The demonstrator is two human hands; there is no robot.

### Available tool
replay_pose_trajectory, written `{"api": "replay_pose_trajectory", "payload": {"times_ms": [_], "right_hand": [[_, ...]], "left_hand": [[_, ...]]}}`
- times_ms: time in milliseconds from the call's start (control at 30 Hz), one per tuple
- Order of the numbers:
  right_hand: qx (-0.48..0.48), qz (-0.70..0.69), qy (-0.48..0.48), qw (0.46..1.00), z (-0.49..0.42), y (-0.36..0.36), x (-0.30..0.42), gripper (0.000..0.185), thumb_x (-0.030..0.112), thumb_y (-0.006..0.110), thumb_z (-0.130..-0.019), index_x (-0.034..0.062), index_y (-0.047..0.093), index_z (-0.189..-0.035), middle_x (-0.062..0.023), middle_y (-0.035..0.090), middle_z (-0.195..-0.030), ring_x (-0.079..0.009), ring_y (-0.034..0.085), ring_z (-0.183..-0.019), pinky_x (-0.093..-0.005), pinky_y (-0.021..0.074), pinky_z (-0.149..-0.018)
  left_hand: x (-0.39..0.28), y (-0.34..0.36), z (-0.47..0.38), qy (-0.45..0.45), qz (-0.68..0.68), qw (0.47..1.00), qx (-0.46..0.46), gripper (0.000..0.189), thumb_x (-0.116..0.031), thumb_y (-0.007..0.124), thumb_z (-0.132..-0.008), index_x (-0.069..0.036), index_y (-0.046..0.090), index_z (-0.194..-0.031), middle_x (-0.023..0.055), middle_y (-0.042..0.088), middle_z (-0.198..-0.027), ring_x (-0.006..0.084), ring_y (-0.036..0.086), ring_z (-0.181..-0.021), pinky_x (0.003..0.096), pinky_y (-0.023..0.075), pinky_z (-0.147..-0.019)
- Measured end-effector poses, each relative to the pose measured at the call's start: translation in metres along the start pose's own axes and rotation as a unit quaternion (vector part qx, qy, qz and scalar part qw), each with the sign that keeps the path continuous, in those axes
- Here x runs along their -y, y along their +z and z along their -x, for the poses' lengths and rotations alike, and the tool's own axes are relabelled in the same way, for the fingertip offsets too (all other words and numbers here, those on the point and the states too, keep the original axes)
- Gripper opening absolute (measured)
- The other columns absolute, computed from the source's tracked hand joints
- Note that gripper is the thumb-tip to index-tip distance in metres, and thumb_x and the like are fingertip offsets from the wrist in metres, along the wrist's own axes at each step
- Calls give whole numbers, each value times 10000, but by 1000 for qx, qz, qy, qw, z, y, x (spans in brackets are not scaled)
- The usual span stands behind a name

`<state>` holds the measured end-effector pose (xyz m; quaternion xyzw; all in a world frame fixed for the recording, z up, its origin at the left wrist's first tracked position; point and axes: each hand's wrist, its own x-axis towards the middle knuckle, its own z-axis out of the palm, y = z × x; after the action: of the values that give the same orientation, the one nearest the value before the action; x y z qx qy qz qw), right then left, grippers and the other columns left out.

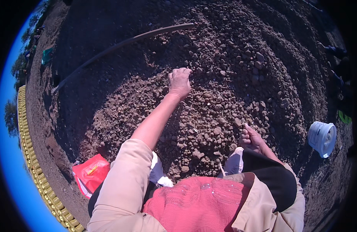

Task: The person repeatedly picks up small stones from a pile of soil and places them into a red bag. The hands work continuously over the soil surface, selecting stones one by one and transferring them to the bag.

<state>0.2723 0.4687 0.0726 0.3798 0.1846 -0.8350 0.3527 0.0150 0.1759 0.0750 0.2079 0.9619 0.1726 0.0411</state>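
A mound of small stones and dry soil clods [207, 116] lies before me. My left hand [180, 81] reaches over its upper part, back of the hand up and fingers bent down toward the stones; whether anything is between the fingertips is hidden. Close to my right knee is my right hand [250, 137], with fingers curled and the thumb pointing up beside a larger clod [238, 121]. I cannot tell if it holds something small.
A long curved pole or pipe [132, 39] lies across the ground beyond the mound. To the left are a red bag [92, 173], a green container [47, 56] and a row of stacked yellow items [36, 165]. A white plastic bucket [322, 138] lies at right, near another person's arm [335, 50].
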Motion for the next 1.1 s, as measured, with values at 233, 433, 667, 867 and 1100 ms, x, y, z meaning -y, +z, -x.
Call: {"api": "replay_pose_trajectory", "payload": {"times_ms": [233,433,667,867,1100], "right_hand": [[-68,4,-14,998,-1,-2,-5,369,433,589,-944,170,464,-716,72,387,-576,-45,321,-455,-199,203,-389],[-86,-16,-12,996,4,2,-3,354,427,599,-938,175,465,-727,80,387,-573,-39,314,-453,-191,182,-380],[-90,14,-10,996,1,-1,-1,374,473,582,-935,190,459,-723,89,394,-558,-43,307,-437,-194,183,-374],[-103,12,-15,995,1,-8,-1,371,462,593,-933,184,466,-722,85,410,-556,-36,309,-424,-190,183,-359],[-121,5,-30,992,2,-10,-2,356,435,614,-928,175,477,-726,79,416,-555,-34,304,-419,-181,183,-360]], "left_hand": [[88,20,2,-64,34,983,167,377,14,629,-776,-192,663,-1090,92,568,-1085,298,561,-1062,353,480,-914],[115,21,29,-153,370,916,-4,189,86,627,-792,-47,706,-900,38,680,-851,129,633,-759,287,529,-729],[141,-31,66,-343,565,744,96,203,-115,585,-956,-19,610,-1133,114,695,-969,157,685,-756,243,563,-594],[152,-39,79,-367,615,690,104,207,-131,509,-992,-24,594,-1147,150,687,-1040,230,705,-848,282,580,-643],[162,-49,80,-377,569,723,107,268,-271,524,-994,-45,608,-1113,128,700,-1028,198,710,-816,245,545,-557]]}}
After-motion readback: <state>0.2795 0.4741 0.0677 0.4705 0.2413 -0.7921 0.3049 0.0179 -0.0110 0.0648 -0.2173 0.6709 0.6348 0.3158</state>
